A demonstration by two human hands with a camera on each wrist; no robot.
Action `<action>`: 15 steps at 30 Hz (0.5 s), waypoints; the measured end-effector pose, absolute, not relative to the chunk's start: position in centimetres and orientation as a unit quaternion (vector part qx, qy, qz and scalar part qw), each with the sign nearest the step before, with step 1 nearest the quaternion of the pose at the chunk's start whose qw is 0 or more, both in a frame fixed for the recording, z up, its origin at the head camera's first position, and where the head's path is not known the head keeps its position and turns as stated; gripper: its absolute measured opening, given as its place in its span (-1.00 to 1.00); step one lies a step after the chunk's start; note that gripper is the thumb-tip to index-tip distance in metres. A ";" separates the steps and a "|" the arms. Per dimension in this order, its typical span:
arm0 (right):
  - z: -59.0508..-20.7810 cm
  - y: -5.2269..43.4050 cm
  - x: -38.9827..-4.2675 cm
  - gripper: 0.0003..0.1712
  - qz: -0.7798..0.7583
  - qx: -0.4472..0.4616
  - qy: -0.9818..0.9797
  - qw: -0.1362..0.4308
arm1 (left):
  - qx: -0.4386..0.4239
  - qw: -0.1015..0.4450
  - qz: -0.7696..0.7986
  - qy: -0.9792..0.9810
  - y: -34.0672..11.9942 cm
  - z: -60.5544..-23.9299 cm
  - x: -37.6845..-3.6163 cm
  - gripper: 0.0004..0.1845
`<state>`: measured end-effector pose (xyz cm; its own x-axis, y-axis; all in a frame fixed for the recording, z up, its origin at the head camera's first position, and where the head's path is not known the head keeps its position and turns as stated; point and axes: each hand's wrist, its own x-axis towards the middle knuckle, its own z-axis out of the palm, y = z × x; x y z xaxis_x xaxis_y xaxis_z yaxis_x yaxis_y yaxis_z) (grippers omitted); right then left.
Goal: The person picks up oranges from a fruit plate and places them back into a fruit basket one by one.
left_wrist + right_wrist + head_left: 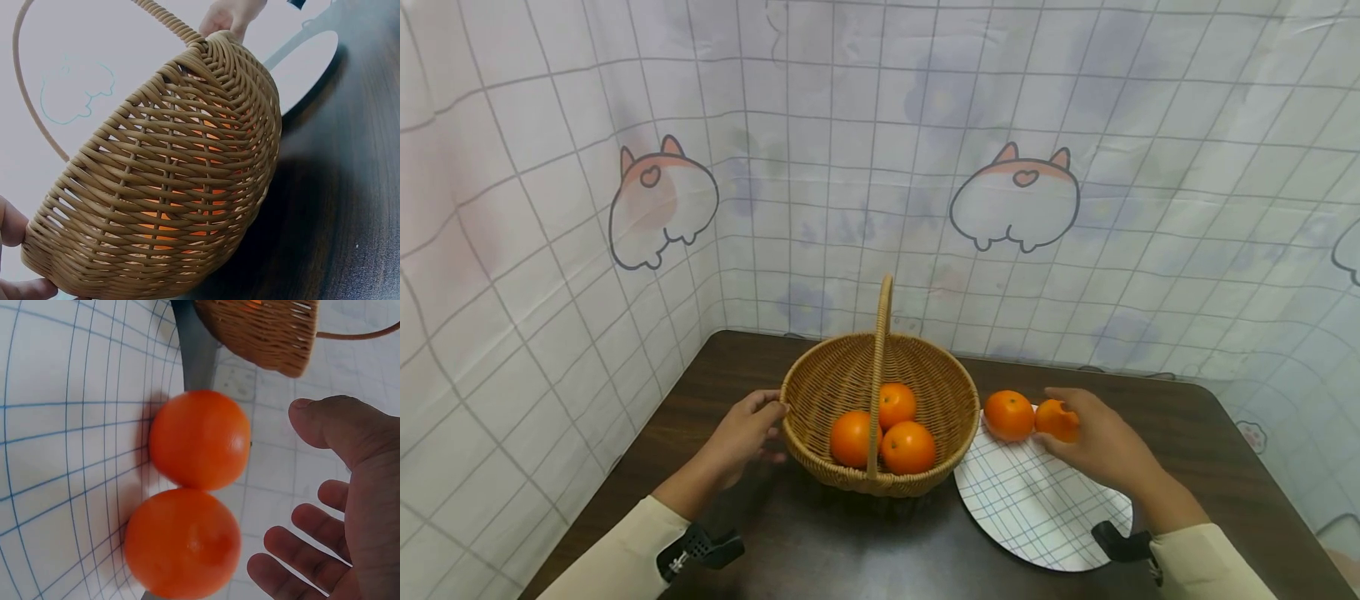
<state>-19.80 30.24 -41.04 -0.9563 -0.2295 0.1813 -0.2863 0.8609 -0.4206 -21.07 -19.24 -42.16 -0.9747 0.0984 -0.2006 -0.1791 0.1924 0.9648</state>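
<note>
A wicker basket (820, 475) with a tall arched handle holds three oranges (908, 447). My left hand (741, 437) grips its left rim, thumb at the edge and fingers along the outside; some of these fingers (11, 224) show at the edge of the left wrist view. To the right, a round white plate (1037, 508) with a blue grid bears two oranges side by side near its far edge. My right hand (1101, 442) hovers by the right-hand orange (1054, 420), partly covering it in the head view. Its thumb and fingers are spread, holding nothing, in the right wrist view.
The dark wooden table (842, 550) carries the basket and plate close together. Behind and at both sides hangs a white grid-patterned curtain (850, 183) with cartoon animals, meeting the table's back edge. The basket's handle (881, 367) rises above the rim.
</note>
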 end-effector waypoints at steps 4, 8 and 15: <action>-41.3 31.0 -19.8 -0.14 0.231 0.134 -0.961 0.067 | -0.028 0.110 0.635 0.764 -19.3 -42.2 -21.1 -0.42; -41.5 31.7 -19.9 -0.15 0.219 0.132 -0.964 0.067 | -0.028 0.111 0.636 0.763 -19.2 -42.1 -21.1 -0.42; -42.2 32.7 -20.1 -0.10 0.200 0.117 -0.971 0.052 | -0.023 0.111 0.638 0.762 -19.2 -41.9 -20.9 -0.44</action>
<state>-20.12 32.65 -42.17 -0.9673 -0.2056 0.1486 -0.2476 0.8929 -0.3760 -20.94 -19.21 -41.93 -0.9744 0.1067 -0.1979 -0.1762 0.1847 0.9669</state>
